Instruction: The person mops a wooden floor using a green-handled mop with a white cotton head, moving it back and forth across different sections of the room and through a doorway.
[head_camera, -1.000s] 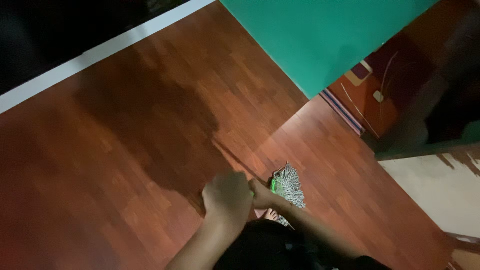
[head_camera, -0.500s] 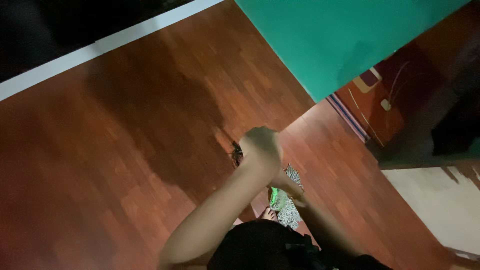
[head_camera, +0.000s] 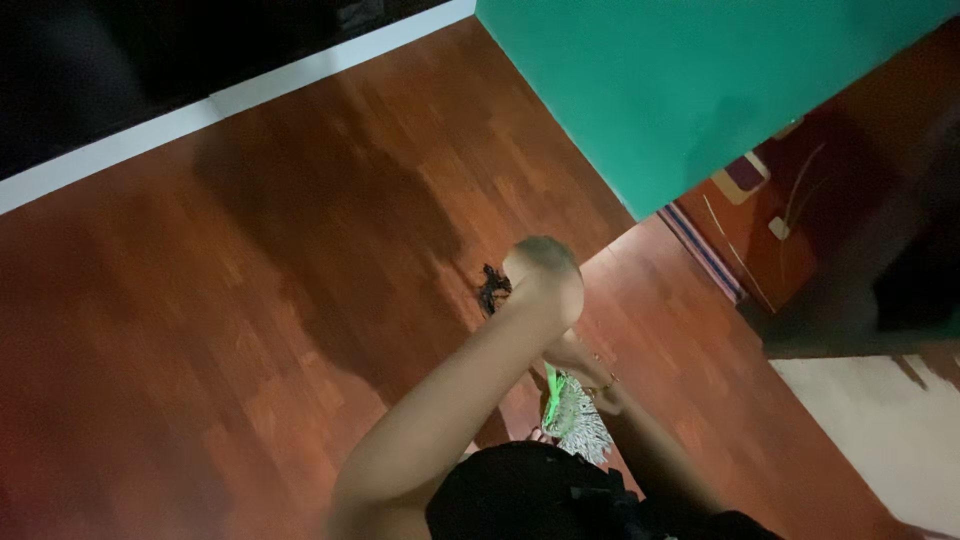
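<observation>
A string mop's grey-white head (head_camera: 580, 428) rests on the red-brown wooden floor (head_camera: 250, 300) just in front of my bare foot (head_camera: 541, 434). Its green socket (head_camera: 551, 388) shows above the strings. My right hand (head_camera: 578, 360) is closed low on the handle next to that socket. My left hand (head_camera: 543, 272) is a raised fist closer to the camera, higher up the same line; the handle itself is hidden by my arms. A small dark thing (head_camera: 490, 288) sticks out beside the left fist, and I cannot tell what it is.
A green wall (head_camera: 700, 90) ends in a corner at the upper right. A white baseboard (head_camera: 300, 68) runs along the far left. A patterned rug (head_camera: 750, 200), dark furniture (head_camera: 850, 300) and a pale floor patch (head_camera: 880, 430) lie to the right.
My left hand has risen from beside the right hand and moved up and to the right. The mop head has shifted slightly toward me.
</observation>
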